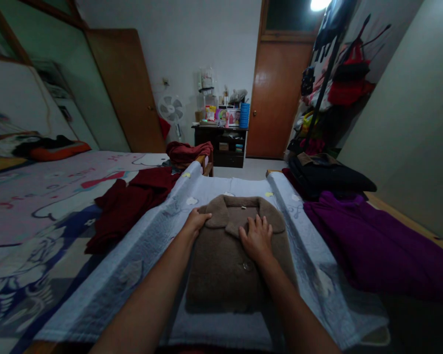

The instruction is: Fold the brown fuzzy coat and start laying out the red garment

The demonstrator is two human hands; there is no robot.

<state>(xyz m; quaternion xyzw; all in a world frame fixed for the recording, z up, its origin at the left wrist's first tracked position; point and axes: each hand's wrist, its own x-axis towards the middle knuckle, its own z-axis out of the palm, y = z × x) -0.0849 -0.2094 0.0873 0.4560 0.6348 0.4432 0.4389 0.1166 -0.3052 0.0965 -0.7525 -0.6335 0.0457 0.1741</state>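
Observation:
A folded brown coat (221,265) with a wide collar and a large button lies front up before me, its collar away from me. My left hand (197,221) grips the coat's left shoulder edge, thumb on top and the other fingers partly hidden at the side. On the right side of the collar, my right hand (257,238) rests palm down with its fingers spread. Beneath the coat is a light blue patterned cloth (229,332), draped over raised sides to the left and right.
Dark red garments (133,199) lie on the patterned bed (59,196) at the left. A purple garment (376,246) and a dark folded stack (325,174) sit at the right. Farther back are a fan (172,109), a black cabinet (225,158) and a wooden door (271,98).

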